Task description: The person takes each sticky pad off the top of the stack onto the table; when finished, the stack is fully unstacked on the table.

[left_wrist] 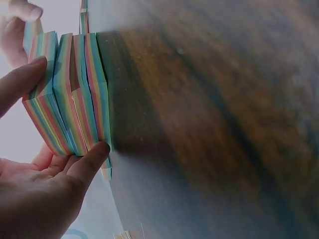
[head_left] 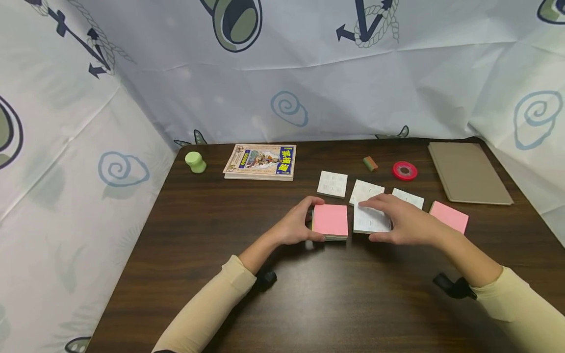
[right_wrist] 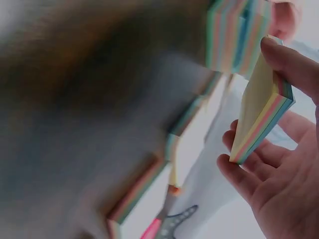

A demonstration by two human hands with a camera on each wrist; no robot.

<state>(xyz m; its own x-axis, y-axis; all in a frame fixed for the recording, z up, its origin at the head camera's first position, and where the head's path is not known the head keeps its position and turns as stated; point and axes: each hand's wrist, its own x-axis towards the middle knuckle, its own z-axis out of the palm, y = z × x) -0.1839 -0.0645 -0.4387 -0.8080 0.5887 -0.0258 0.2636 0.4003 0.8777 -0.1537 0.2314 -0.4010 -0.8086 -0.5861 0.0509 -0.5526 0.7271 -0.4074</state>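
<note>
In the head view my left hand [head_left: 300, 223] grips a square stack of sticky note pads [head_left: 330, 219] with a pink top, thumb at the near side and fingers at the far side. The stack's layered, striped edges [left_wrist: 70, 99] show in the left wrist view. My right hand [head_left: 403, 220] holds a sticky note pad [head_left: 372, 218] with a printed white face up, just right of the stack. Seen from the right wrist, this pad [right_wrist: 261, 114] is tilted between thumb and fingers, raised from the table. Its underside is pale yellow.
Behind the hands lie white printed pads [head_left: 332, 184], with a pink pad [head_left: 452, 216] to the right. Farther back are a book [head_left: 260, 162], a green knob-shaped object [head_left: 195, 162], an eraser [head_left: 370, 163], a red roll [head_left: 404, 170] and a grey-brown board [head_left: 470, 172]. Curtains surround the table.
</note>
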